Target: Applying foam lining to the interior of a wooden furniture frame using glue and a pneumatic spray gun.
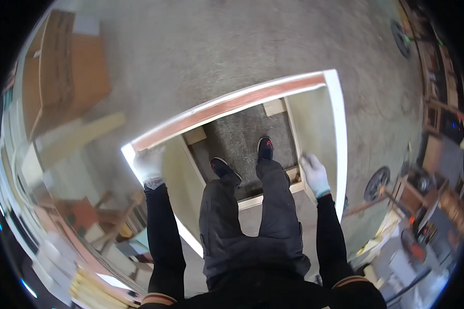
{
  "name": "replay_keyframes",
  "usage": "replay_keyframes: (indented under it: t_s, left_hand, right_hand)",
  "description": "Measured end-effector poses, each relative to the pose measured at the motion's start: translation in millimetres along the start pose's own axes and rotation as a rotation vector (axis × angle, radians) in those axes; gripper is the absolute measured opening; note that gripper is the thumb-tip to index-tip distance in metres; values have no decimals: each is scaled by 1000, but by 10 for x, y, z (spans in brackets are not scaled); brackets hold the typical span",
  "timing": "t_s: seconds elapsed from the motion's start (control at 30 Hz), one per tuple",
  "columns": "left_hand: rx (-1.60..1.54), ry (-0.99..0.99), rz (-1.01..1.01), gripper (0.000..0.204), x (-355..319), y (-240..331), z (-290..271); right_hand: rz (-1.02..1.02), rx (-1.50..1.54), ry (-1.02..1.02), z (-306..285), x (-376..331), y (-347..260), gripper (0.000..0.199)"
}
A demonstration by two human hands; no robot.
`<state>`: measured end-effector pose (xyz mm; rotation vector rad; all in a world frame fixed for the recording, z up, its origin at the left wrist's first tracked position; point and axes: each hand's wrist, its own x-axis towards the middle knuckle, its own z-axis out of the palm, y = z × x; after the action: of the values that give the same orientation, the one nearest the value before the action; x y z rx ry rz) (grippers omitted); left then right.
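Note:
A large open wooden box frame with white edges stands around my legs. Its far side carries a reddish-brown strip, and pale panels form the left and right walls. My left hand, in a white glove, is over the left edge near the far left corner; motion smears its fingers. Beside the inner face of the right panel is my right hand, also gloved, with its fingers curled closed. Whatever they may hold is hidden. Down inside the frame, thin wooden strips with small corner blocks border the opening.
My feet are on the concrete floor within the frame. A brown cardboard box stands at the far left, with a blurred pale board near it. Wooden pieces clutter the near left. Wheeled equipment and shelving line the right.

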<state>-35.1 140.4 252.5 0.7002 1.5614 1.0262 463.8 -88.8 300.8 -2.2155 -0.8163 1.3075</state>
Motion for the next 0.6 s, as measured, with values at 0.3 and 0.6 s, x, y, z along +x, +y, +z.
replay_keyframes:
  t_s: [0.3, 0.6]
  left_hand:
    - [-1054, 235, -558, 107, -545, 185, 1119]
    - [-813, 206, -603, 109, -927, 347, 1814]
  right_hand:
    - [178, 1715, 514, 423, 1724, -842, 92]
    - [281, 1100, 278, -167, 1893, -1470, 116]
